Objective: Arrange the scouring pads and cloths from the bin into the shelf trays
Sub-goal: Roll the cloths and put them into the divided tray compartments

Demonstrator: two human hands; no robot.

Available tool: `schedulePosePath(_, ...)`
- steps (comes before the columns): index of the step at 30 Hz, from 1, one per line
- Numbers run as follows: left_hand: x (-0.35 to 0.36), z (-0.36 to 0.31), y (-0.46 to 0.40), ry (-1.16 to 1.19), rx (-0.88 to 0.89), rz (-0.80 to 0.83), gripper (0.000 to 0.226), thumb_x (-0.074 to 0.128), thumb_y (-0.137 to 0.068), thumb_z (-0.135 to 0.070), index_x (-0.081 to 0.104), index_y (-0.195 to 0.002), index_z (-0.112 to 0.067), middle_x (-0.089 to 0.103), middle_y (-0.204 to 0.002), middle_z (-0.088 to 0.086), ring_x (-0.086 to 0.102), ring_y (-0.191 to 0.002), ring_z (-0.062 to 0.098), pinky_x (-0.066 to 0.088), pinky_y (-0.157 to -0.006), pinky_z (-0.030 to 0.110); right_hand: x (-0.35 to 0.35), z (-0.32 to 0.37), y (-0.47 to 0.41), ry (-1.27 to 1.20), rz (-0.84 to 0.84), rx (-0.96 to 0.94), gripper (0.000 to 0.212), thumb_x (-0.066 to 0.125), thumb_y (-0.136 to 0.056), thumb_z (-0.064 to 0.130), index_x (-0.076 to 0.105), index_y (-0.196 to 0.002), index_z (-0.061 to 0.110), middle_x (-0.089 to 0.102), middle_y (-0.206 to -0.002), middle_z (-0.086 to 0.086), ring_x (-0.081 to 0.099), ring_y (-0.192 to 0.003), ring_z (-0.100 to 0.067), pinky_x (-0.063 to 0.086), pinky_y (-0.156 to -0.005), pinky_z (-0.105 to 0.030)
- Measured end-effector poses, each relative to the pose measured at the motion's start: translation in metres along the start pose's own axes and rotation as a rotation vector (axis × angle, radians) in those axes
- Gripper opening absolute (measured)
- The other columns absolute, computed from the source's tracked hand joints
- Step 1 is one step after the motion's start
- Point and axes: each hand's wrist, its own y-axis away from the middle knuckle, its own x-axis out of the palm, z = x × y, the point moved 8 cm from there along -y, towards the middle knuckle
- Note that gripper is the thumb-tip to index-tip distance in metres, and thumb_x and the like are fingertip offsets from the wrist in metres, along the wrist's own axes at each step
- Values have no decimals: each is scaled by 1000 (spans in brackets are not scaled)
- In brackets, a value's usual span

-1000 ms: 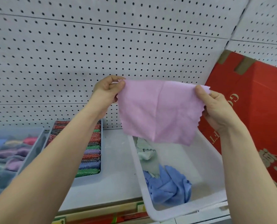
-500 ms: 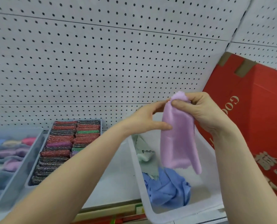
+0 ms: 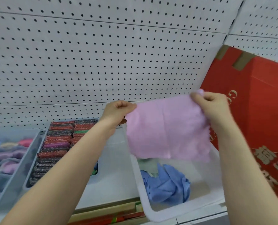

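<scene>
Above the white bin (image 3: 152, 213), in the head view, a pink cloth (image 3: 167, 129) is held spread out by its upper corners. One corner is pinched by the curled fingers of the left hand (image 3: 118, 111), the other by those of the right hand (image 3: 211, 108). A crumpled blue cloth (image 3: 165, 184) is seen inside the bin. On the shelf (image 3: 112, 184) to the left, scouring pads (image 3: 57, 146) are packed in a grey tray (image 3: 21, 181), beside a tray of cloths (image 3: 6, 155).
</scene>
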Motion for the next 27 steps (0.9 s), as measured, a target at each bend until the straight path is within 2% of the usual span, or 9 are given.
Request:
schedulePosePath(2, 9, 10, 0, 68, -66, -63, 13, 74, -85, -17, 64, -78, -13, 62, -75, 1, 54, -56, 10, 48, -50, 17, 15, -8, 0, 161, -102, -14, 56, 68, -80, 47, 40, -58, 3, 27, -57, -2, 25, -53, -15, 24, -56, -27)
schedulePosePath(6, 46, 4, 13, 212, -68, 15, 10, 69, -89, -13, 63, -84, -7, 61, -83, 9, 62, -67, 13, 54, -61, 18, 62, 15, 36, 97, -52, -125, 56, 66, -91, 32, 25, -54, 20, 18, -50, 8, 17, -50, -8, 16, -48, -27)
schedulePosePath(10, 62, -15, 19, 301, -10, 37, 15, 66, -91, -10, 64, -92, 5, 67, -86, 16, 69, -71, 17, 57, -65, 23, 101, 18, 57, 35, 126, -139, 51, 51, -99, 41, 50, -59, 10, 42, -52, -5, 35, -54, -12, 30, -53, -32)
schedulePosePath(13, 58, -18, 20, 274, 21, -2, 13, 65, -90, -7, 64, -79, 0, 66, -78, 13, 67, -70, 20, 57, -65, 25, 111, 15, 65, 12, 271, -123, 45, 47, -95, 54, 69, -82, 16, 68, -76, -5, 55, -73, -22, 46, -71, -40)
schedulePosePath(16, 55, -18, 23, 224, 31, -23, 11, 63, -92, -12, 65, -82, -7, 68, -80, 10, 67, -75, 22, 57, -68, 26, 112, 12, 66, 32, 324, -170, 33, 64, -88, 43, 57, -73, 14, 49, -61, -1, 37, -65, -11, 35, -58, -39)
schedulePosePath(18, 54, -18, 28, 262, 32, -8, 16, 59, -96, -15, 64, -94, 0, 70, -84, 12, 71, -77, 21, 58, -67, 24, 110, 9, 64, 34, 318, -186, 33, 58, -88, 45, 63, -82, 13, 50, -66, -12, 37, -67, -10, 34, -59, -38)
schedulePosePath(21, 31, -27, 34, 221, 211, -162, 15, 55, -98, -17, 66, -92, -8, 71, -75, 3, 71, -72, 19, 58, -68, 29, 98, 17, 61, -62, 309, -150, 25, 54, -98, 35, 71, -81, 26, 42, -65, -5, 34, -65, -14, 28, -60, -32)
schedulePosePath(24, 10, -28, 36, 70, 324, -279, 26, 66, -91, -29, 60, -115, -22, 68, -104, -5, 65, -97, 12, 51, -88, 29, 83, 27, 59, -177, 326, -124, 30, 57, -99, 23, 68, -73, 14, 47, -65, -7, 37, -62, -19, 30, -59, -35)
schedulePosePath(27, 29, -13, 27, 65, 124, 1, 59, 71, -87, -34, 46, -138, -19, 61, -127, -6, 57, -118, 9, 43, -99, 28, 73, 36, 56, -276, 344, -99, 28, 57, -98, 15, 67, -72, 10, 57, -59, 5, 48, -54, -9, 40, -54, -24)
